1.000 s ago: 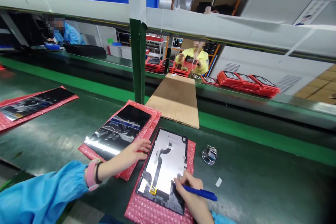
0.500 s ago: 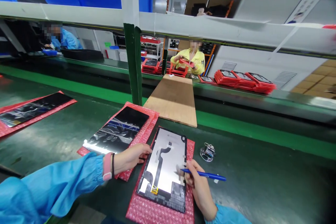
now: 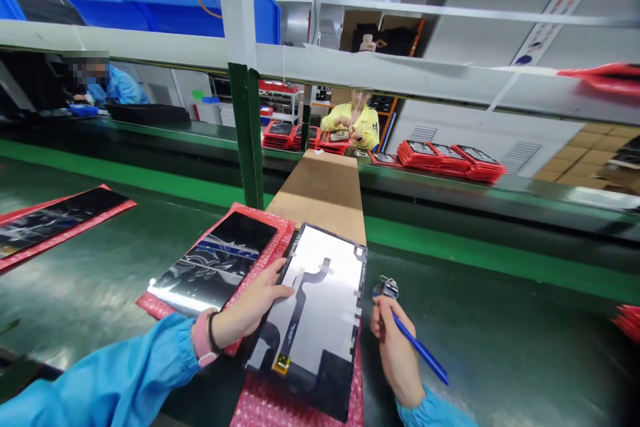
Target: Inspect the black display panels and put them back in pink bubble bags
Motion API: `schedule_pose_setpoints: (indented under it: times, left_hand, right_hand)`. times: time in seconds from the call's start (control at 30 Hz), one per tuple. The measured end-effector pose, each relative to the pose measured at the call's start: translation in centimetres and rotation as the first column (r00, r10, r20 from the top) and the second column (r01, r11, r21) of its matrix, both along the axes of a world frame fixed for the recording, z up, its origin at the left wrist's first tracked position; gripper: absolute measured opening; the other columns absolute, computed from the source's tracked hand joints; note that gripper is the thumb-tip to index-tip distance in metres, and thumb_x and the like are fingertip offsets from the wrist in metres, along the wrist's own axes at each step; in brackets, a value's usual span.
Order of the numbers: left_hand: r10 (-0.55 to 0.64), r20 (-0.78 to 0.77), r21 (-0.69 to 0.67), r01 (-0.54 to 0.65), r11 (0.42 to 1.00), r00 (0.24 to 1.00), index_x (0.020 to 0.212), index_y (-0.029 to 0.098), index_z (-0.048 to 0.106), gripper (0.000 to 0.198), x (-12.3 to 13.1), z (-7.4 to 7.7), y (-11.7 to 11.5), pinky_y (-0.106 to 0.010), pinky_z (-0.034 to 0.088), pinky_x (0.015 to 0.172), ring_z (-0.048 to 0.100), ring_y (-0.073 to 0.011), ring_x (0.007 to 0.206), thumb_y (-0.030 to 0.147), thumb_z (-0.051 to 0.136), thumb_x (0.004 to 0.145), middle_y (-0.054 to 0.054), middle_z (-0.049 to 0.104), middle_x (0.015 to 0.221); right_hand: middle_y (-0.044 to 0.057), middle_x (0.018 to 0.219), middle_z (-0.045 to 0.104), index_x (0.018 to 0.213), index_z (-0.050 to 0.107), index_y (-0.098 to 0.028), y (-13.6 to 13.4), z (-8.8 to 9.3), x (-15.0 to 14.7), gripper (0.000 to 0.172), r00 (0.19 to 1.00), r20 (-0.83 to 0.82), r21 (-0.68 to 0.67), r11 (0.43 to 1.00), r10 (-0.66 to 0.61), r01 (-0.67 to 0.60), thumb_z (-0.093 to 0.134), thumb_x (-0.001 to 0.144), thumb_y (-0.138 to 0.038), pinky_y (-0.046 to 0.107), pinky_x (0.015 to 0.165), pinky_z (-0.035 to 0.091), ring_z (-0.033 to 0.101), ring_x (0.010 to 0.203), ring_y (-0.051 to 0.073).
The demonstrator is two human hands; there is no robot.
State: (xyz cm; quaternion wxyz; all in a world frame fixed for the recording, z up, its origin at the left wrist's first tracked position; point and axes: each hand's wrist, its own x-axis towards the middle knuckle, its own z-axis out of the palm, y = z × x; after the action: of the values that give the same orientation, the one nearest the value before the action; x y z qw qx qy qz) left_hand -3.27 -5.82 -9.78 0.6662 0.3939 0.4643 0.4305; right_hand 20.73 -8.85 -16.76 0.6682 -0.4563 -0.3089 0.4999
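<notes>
My left hand is closed on the left edge of a display panel, thumb on its silvery back. A dark flex cable with a yellow end runs along that back. The panel is tilted, its far end raised off the pink bubble-wrap bag beneath. To its right, my right hand grips a blue pen, tip pointing away from me. The fingers are at a small chrome device that looks like a tally counter; whether they touch it I cannot tell.
A glossy black panel lies on bubble wrap at left, another panel farther left. A wooden board bridges to the far bench, which carries stacked red bags. Beyond it works a person in yellow. A green post stands ahead.
My left hand has taken hold of the panel and raised its far end. My right hand, with the pen, has moved off the panel to the right, to the chrome device. The view has shifted slightly.
</notes>
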Motion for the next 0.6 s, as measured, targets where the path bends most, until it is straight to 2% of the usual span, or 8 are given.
schedule_pose_setpoints:
  times: [0.1, 0.17, 0.23, 0.3, 0.4, 0.5, 0.6]
  left_hand:
    - [0.028, 0.020, 0.160, -0.031, 0.987, 0.999, 0.122, 0.018, 0.051, 0.061, 0.1, 2.2, -0.3, -0.034, 0.044, 0.099, 0.056, -0.0267, 0.122, 0.015, 0.070, 0.064, -0.009, 0.065, 0.125]
    - [0.003, 0.038, 0.271, -0.013, 0.962, 0.999, 0.123, 0.019, 0.053, 0.058, 0.4, 3.5, -0.4, -0.033, 0.044, 0.101, 0.056, -0.0257, 0.123, 0.015, 0.070, 0.067, -0.007, 0.065, 0.127]
    - [-0.018, 0.043, 0.349, 0.001, 0.937, 0.999, 0.120, 0.019, 0.054, 0.053, 0.9, 4.5, -0.3, -0.032, 0.044, 0.101, 0.057, -0.0247, 0.121, 0.015, 0.069, 0.069, -0.007, 0.066, 0.126]
    - [-0.029, 0.069, 0.378, 0.001, 0.926, 0.997, 0.120, 0.018, 0.055, 0.052, 1.3, 5.5, -0.2, -0.032, 0.044, 0.101, 0.059, -0.0249, 0.119, 0.016, 0.071, 0.070, -0.007, 0.067, 0.124]
    - [-0.054, 0.132, 0.397, -0.003, 0.918, 0.990, 0.123, 0.019, 0.053, 0.056, 1.6, 7.0, 0.0, -0.033, 0.045, 0.101, 0.061, -0.0247, 0.116, 0.018, 0.073, 0.071, -0.006, 0.068, 0.121]
    - [-0.070, 0.148, 0.432, -0.001, 0.902, 0.987, 0.125, 0.021, 0.052, 0.056, 1.8, 8.7, 0.3, -0.031, 0.048, 0.095, 0.065, -0.0232, 0.107, 0.020, 0.073, 0.073, -0.005, 0.070, 0.117]
    - [-0.072, 0.125, 0.487, 0.002, 0.873, 0.990, 0.124, 0.022, 0.053, 0.053, 1.7, 10.1, 0.5, -0.027, 0.051, 0.084, 0.067, -0.0203, 0.095, 0.023, 0.073, 0.074, -0.005, 0.069, 0.114]
  right_hand:
    - [0.004, 0.078, 0.071, 0.105, 0.068, -0.021, -0.3, 2.4, 0.2, 0.042, 0.998, 0.027, 0.008, 0.999, 0.052, -0.052, 0.071, 0.078, -0.053, 0.024, 0.057, 0.049, 0.064, 0.068, 0.016]
    - [0.008, 0.088, 0.074, 0.112, 0.067, -0.022, -0.7, 4.2, 0.2, 0.046, 0.990, 0.077, 0.007, 0.993, 0.115, -0.115, 0.066, 0.081, -0.055, 0.029, 0.064, 0.053, 0.067, 0.076, 0.021]
    - [0.009, 0.096, 0.074, 0.110, 0.069, -0.022, -1.0, 6.0, 0.1, 0.045, 0.974, 0.184, 0.036, 0.989, 0.133, -0.142, 0.071, 0.078, -0.052, 0.030, 0.066, 0.053, 0.067, 0.078, 0.021]
    - [0.006, 0.091, 0.073, 0.108, 0.071, -0.022, -1.1, 7.7, 0.3, 0.043, 0.948, 0.305, 0.100, 0.987, 0.089, -0.124, 0.076, 0.074, -0.046, 0.028, 0.066, 0.052, 0.064, 0.076, 0.020]
    - [0.002, 0.075, 0.068, 0.111, 0.070, -0.021, -0.8, 10.3, 0.5, 0.039, 0.901, 0.433, 0.165, 0.981, 0.022, -0.104, 0.074, 0.078, -0.041, 0.026, 0.062, 0.048, 0.057, 0.066, 0.016]
    - [0.002, 0.076, 0.067, 0.104, 0.070, -0.020, -0.6, 12.7, 0.5, 0.031, 0.860, 0.510, 0.195, 0.976, -0.021, -0.092, 0.071, 0.080, -0.041, 0.026, 0.059, 0.046, 0.056, 0.065, 0.016]
    - [0.001, 0.072, 0.065, 0.097, 0.070, -0.021, -0.5, 14.2, 0.3, 0.027, 0.852, 0.517, 0.225, 0.973, -0.083, -0.042, 0.072, 0.079, -0.040, 0.026, 0.056, 0.046, 0.056, 0.064, 0.016]
